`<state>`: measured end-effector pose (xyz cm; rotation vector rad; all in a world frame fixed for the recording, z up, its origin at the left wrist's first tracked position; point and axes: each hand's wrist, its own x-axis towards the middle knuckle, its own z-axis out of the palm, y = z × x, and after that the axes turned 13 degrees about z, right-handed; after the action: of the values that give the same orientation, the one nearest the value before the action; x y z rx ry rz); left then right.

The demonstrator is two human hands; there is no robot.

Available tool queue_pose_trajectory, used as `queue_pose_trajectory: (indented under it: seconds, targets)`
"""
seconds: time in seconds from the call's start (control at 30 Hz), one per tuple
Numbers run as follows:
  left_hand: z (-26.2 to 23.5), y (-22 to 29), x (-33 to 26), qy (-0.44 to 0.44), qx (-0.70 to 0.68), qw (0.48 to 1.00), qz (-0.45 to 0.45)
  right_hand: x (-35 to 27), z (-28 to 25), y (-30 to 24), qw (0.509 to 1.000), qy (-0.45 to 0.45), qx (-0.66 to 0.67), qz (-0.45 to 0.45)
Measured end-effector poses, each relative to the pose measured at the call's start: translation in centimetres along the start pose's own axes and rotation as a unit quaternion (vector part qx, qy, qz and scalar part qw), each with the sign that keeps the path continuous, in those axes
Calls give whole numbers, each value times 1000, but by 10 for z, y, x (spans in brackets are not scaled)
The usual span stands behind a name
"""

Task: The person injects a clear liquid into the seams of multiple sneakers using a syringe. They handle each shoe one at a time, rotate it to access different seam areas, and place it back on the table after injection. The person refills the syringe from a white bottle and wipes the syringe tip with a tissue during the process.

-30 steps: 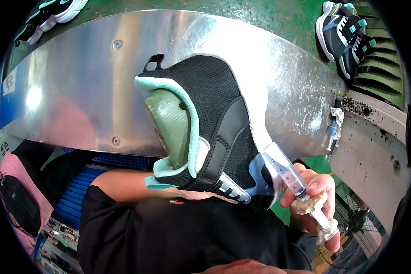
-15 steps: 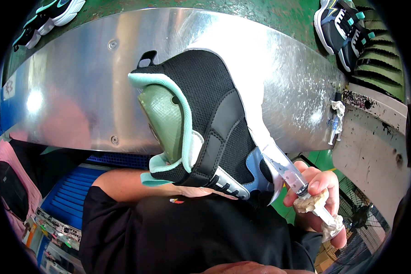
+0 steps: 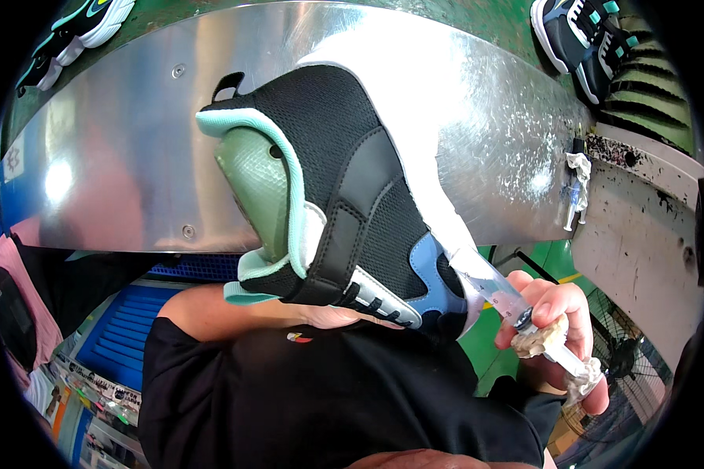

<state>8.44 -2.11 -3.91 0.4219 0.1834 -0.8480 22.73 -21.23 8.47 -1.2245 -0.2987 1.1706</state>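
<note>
While holding the shoe (image 3: 360, 176) aslant above the near edge of the metal table (image 3: 117, 156), heel upper left, toe lower right, green last (image 3: 256, 173) inside, clamps right hand (image 3: 562, 303) fingers around the clear syringe (image 3: 493, 288); cannot tell those of the left hand (image 3: 335, 316), mostly hidden.

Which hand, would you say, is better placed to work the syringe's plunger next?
Probably the right hand: it grips the syringe, a finger near the plunger, while the left forearm runs behind the shoe.

And top right, black-and-white sneakers (image 3: 559, 39) sit beside ridged green strips (image 3: 651, 98); a white-smeared syringe (image 3: 576, 194) lies at the right end of the metal workbench (image 3: 117, 148), a caged fan (image 3: 624, 358) below!
</note>
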Motion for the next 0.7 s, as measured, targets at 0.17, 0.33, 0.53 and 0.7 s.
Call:
queue_pose_trajectory:
  seconds: [0.17,0.33,0.53,0.7]
  targets:
    - [1,1,2,2,6,1000,-14,-8,2,-8,998,26,19,49]
    - [4,1,4,4,12,1000,-25,-8,-2,-15,996,26,10,83]
    - [7,1,9,2,20,999,-43,-24,-31,-14,999,24,9,-24]
    - [12,0,11,9,35,998,-54,-48,-67,16,958,233,-111,-126]
